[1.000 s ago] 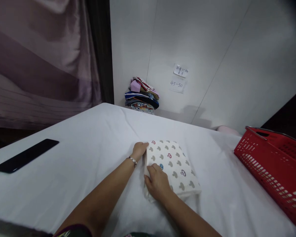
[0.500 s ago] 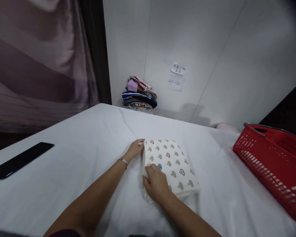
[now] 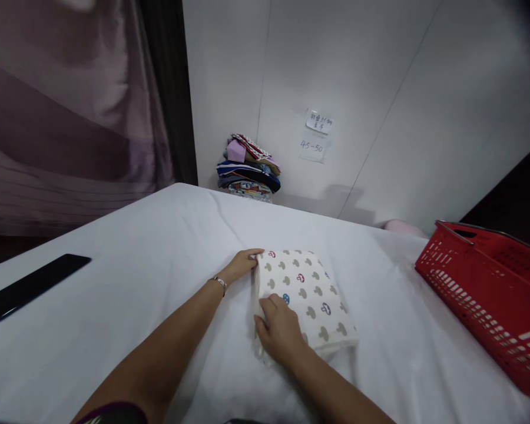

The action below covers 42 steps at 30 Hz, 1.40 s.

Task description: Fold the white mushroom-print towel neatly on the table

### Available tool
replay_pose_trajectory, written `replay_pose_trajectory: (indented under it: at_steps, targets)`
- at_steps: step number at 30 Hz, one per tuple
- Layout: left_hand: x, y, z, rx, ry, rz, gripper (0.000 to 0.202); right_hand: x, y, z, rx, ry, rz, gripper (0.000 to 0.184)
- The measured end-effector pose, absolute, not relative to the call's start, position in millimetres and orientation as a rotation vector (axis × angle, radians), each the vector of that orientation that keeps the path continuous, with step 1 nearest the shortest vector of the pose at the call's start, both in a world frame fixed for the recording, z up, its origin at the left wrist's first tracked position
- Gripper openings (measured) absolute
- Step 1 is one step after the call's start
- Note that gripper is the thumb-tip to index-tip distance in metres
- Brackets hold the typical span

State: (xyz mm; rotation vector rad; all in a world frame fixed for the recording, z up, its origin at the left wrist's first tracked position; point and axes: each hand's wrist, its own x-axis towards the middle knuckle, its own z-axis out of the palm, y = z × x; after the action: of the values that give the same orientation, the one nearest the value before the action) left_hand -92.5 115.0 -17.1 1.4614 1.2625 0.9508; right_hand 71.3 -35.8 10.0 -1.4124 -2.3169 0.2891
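Observation:
A folded white cloth (image 3: 309,288) printed with grey, red and blue mushrooms lies flat on the white-covered table (image 3: 181,247). At its far left corner, my left hand (image 3: 242,263) pinches the folded edge between thumb and fingers; a bracelet circles that wrist. Closer to me, my right hand (image 3: 280,327) grips the same left edge, its fingers bent over the top and the thumb at the side. The underside of the cloth is hidden.
To the right stands a red plastic basket (image 3: 490,300) with a metal handle. A black flat panel (image 3: 35,288) lies on the left. Folded clothes (image 3: 249,168) are stacked by the wall beyond the table, with handwritten paper notes (image 3: 315,135) above. A curtain (image 3: 70,118) hangs at left.
My left fingers have slid slightly to the right over the cloth's far corner. The right hand and the cloth are almost unmoved; the view has shifted a little.

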Motion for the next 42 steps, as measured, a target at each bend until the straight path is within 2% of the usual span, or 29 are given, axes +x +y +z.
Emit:
replay_pose_trajectory:
  at_steps: [16,37,42]
  targets:
    - [-87.1,118.5,-19.3,1.571,1.33,1.046,0.035,71.4,-37.6,9.0,-1.401,-2.308,0.284,0.017]
    - [-80.7,125.5,-28.1,1.471,1.547,1.049,0.03,68.8,-37.3,8.8,-1.461,-2.396,0.239,0.021]
    - [-87.0,126.1,-20.3,1.545,1.456,1.028,0.03,67.9,-39.1,9.9,-1.458,-2.408,0.202,0.021]
